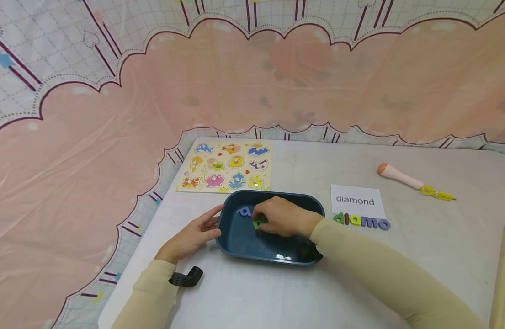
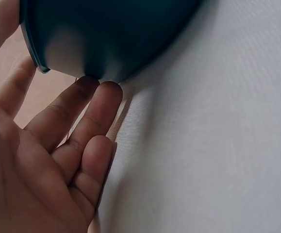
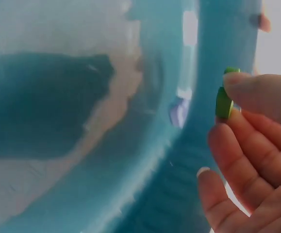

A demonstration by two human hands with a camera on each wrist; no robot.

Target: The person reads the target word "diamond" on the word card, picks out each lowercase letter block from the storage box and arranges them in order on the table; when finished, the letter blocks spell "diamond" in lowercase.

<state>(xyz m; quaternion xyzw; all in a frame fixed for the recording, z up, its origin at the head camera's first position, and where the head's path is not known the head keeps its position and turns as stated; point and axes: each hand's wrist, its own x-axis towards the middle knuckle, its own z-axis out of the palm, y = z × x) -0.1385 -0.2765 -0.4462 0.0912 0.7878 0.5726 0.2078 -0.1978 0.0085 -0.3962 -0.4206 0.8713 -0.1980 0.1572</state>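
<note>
Inside the dark blue tray (image 1: 244, 251), my right hand (image 1: 283, 214) pinches a green letter (image 3: 223, 103) between thumb and fingertips, partly hidden in the head view. A purple letter (image 1: 245, 211) lies on the tray floor, left of that hand. My left hand (image 1: 192, 235) is at the tray's left end, its fingers fairly straight against the outer wall. On the right of the tray a white card (image 1: 355, 192) reads "diamond". Along its lower edge, coloured letters (image 1: 355, 220) in green, red, yellow and purple form "diamo".
Behind the tray lies a wooden sea-animal puzzle board (image 1: 225, 167). A pink microphone-like toy (image 1: 400, 175) with a yellow cord rests at the back right. Near my left wrist is a black strap (image 1: 187, 277), and a wooden piece (image 1: 503, 278) stands at the right edge.
</note>
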